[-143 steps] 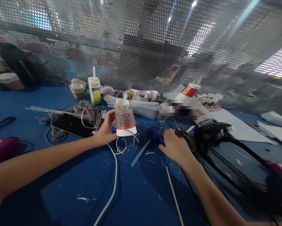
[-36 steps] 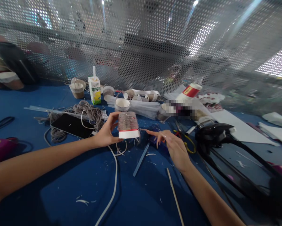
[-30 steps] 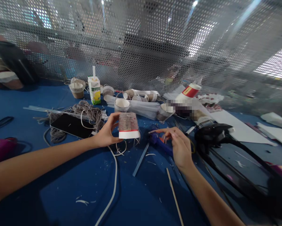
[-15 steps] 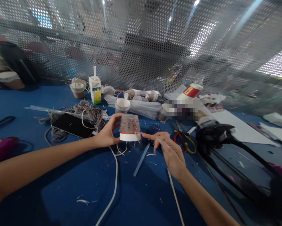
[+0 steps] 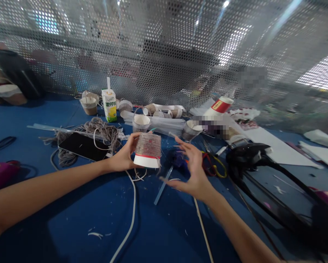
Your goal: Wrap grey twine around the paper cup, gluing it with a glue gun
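Observation:
My left hand grips an upside-down paper cup wound with thin twine, its white rim and red band at the bottom. It holds the cup just above the blue table. My right hand hovers to the right of the cup with its fingers spread and nothing in them, a short way off the cup's side. A blue glue gun lies on the table behind that hand, with red and yellow scissors to its right.
A black phone and a tangle of twine lie at the left. A juice carton, several paper cups and plastic strips stand along the perforated metal screen. A black tool with cables sits at the right. A white cord crosses the front.
My right hand left the glue gun, came beside the cup and has now spread its fingers wide. The cup has tilted slightly in my left hand.

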Demonstrator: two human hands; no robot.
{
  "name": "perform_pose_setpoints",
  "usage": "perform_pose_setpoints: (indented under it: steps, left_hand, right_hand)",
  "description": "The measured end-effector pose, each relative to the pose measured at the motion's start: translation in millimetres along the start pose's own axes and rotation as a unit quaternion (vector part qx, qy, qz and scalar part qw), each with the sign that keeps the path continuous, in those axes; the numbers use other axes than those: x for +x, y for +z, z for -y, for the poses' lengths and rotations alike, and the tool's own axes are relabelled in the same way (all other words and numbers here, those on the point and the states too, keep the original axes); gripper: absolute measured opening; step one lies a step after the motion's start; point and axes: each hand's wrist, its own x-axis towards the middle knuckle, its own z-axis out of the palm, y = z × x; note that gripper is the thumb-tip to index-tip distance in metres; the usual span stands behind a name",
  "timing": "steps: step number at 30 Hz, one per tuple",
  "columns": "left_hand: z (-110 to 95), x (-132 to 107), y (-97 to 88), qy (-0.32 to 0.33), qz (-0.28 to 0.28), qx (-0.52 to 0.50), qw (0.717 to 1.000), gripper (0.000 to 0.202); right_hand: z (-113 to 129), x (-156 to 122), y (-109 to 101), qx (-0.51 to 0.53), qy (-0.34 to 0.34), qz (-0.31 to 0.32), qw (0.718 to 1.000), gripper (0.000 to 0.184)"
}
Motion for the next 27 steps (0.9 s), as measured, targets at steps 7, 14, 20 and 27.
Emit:
perform_pose_setpoints:
  steps: [7,14,20,27]
  left_hand:
    - [-7,0,2.7,-0.019,0.064,0.037,0.997,0.090]
    - [-4,-3,0.8,0.066,0.030,0.081,0.994,0.109]
    - [-9,-3,1.4,-0.008,0.001,0.091,0.996,0.078]
    - [5,0,-0.1,-0.012,-0.089,0.025,0.996,0.077]
  right_hand:
    - [7,0,25,-0.045,-0.067,0.019,0.997,0.076]
    - [7,-1,22,-0.107,-0.085,-0.021,0.990,0.075]
    - [12,-1,10,-0.084,-0.028,0.061,0.994,0.086]
    - [-13,-3,-31,-0.228,0.085,0.120,0.963,0.064]
